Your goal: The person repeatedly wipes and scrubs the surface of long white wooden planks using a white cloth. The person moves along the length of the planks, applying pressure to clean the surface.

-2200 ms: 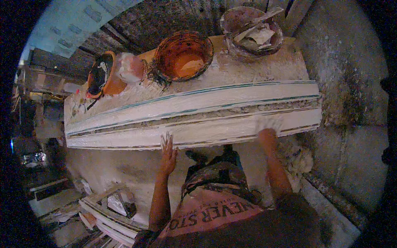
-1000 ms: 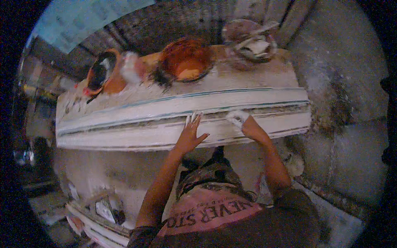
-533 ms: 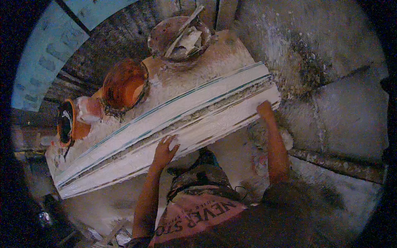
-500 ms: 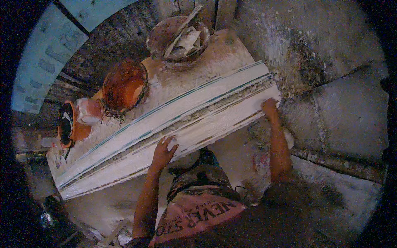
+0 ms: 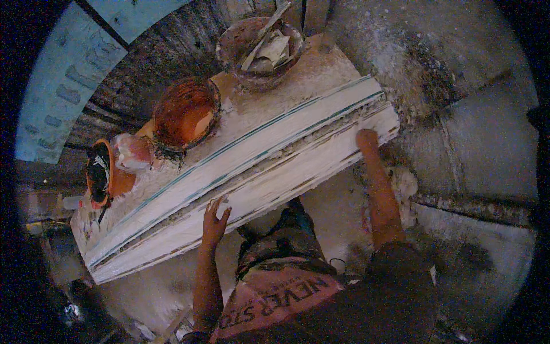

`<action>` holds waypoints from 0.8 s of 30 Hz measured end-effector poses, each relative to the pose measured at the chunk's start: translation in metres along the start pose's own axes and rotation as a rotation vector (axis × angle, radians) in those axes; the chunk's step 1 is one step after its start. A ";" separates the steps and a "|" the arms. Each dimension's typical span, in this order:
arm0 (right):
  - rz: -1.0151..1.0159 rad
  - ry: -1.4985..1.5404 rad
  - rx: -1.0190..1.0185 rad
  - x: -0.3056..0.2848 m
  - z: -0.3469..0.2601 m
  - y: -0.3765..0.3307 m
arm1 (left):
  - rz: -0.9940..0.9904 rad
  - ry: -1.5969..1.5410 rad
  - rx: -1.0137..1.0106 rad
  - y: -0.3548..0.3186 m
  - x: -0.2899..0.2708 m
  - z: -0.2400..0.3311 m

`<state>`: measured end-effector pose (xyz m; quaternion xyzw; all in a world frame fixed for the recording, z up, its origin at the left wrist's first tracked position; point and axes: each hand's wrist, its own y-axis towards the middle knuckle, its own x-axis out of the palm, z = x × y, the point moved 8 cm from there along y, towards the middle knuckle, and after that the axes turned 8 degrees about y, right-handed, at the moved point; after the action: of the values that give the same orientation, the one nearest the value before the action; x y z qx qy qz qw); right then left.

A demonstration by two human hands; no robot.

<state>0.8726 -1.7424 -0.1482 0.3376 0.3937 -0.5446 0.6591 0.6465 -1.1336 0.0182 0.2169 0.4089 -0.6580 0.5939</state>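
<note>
Two long white plaster-like strips (image 5: pixel 298 152) with teal and brown edge lines lie side by side, slanting across the worktable (image 5: pixel 240 117), a rough grey gap between them. My left hand (image 5: pixel 215 222) rests at the near strip's front edge, around its middle. Its fingers are apart, with nothing seen in them. Toward the right end of that same strip, my right hand (image 5: pixel 366 139) is closed and down on the white surface. Whatever it may hold is hidden under the curled fingers.
Behind the strips stand a large basin (image 5: pixel 229 49) holding a stick and white pieces, an orange-brown bucket (image 5: pixel 183 114), a pinkish-white lump or container (image 5: pixel 132 153) and an orange tub (image 5: pixel 106 172) with dark contents. A stained wall (image 5: pixel 395 40) rises at the far right.
My right hand has shifted left along the near strip, away from its right end. My left hand has also slid left along the front edge. The whole view has turned slightly.
</note>
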 end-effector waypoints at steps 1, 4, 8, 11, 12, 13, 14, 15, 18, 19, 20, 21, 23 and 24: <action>-0.141 0.132 0.024 0.003 -0.032 -0.002 | -0.001 -0.011 -0.005 -0.005 -0.004 -0.009; -0.248 0.307 0.089 -0.034 -0.123 -0.025 | 0.047 0.008 -0.002 -0.024 -0.022 -0.037; -0.316 0.561 -0.084 -0.123 -0.246 -0.061 | 0.025 -0.091 -0.020 -0.045 -0.045 -0.083; -0.428 0.658 -0.083 -0.178 -0.320 -0.091 | 0.042 -0.149 -0.070 -0.066 -0.066 -0.116; -0.466 0.618 -0.223 -0.196 -0.353 -0.101 | 0.049 -0.173 -0.079 -0.071 -0.073 -0.124; -0.431 0.709 -0.074 -0.212 -0.361 -0.107 | 0.058 -0.168 -0.095 -0.076 -0.081 -0.131; -0.388 0.797 0.077 -0.224 -0.364 -0.110 | 0.048 -0.112 -0.159 -0.075 -0.087 -0.141; -0.393 0.854 0.180 -0.227 -0.358 -0.103 | 0.016 -0.161 -0.132 -0.074 -0.092 -0.143; -0.478 0.960 0.391 -0.222 -0.332 -0.086 | 0.088 -0.163 -0.116 -0.071 -0.110 -0.143; -0.538 0.872 0.278 -0.217 -0.323 -0.072 | 0.119 -0.038 -0.166 -0.068 -0.115 -0.143; -0.599 0.779 0.165 -0.212 -0.313 -0.069 | 0.141 -0.088 -0.172 -0.070 -0.117 -0.142; -0.659 0.684 0.049 -0.202 -0.299 -0.061 | 0.163 -0.138 -0.181 -0.066 -0.118 -0.136; -0.559 0.888 0.257 -0.186 -0.245 -0.050 | 0.191 -0.068 -0.211 -0.061 -0.116 -0.124; -0.509 0.952 0.481 -0.172 -0.211 -0.050 | 0.179 -0.112 -0.235 -0.058 -0.111 -0.117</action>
<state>0.7750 -1.4887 -0.0941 0.5797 0.5802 -0.5482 0.1637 0.5900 -0.9758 0.0527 0.1443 0.4285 -0.5613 0.6932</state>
